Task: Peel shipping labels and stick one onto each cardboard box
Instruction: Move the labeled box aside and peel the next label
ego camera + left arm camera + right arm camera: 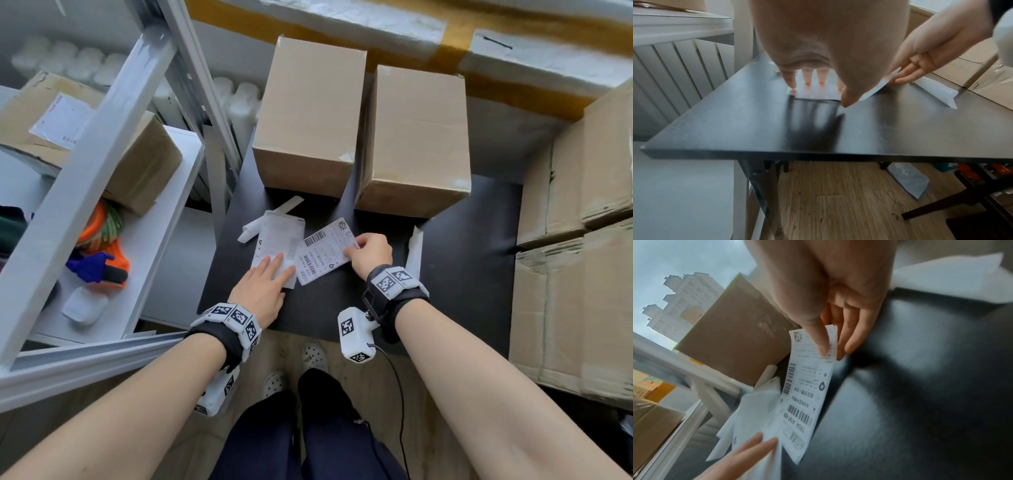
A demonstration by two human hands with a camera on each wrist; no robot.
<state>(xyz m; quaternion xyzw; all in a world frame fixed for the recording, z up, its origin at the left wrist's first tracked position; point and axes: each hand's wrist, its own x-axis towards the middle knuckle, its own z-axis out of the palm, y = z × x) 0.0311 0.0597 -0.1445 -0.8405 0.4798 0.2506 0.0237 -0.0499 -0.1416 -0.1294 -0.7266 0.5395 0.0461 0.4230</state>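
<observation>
Right hand [371,253]: grip closed, thumb and fingers pinching the far corner of a white printed shipping label with barcodes [323,251], lifted at that end above the black desk [462,274]. Left hand [265,291]: fingers straight, pressing flat on a pale white backing sheet [279,240] just beside the label. Two plain brown cardboard boxes [311,113] stand side by side behind.

1. The left hand [265,289] covers the near end of the backing sheet [279,241]; in the left wrist view its palm hides most of that sheet.
2. The shipping label [323,251] has small print too fine to read in the head view.
3. The right hand [371,253] hides the label's far corner.
4. The right-side stack of flattened cartons [579,240] is cut off by the head view's edge.
</observation>
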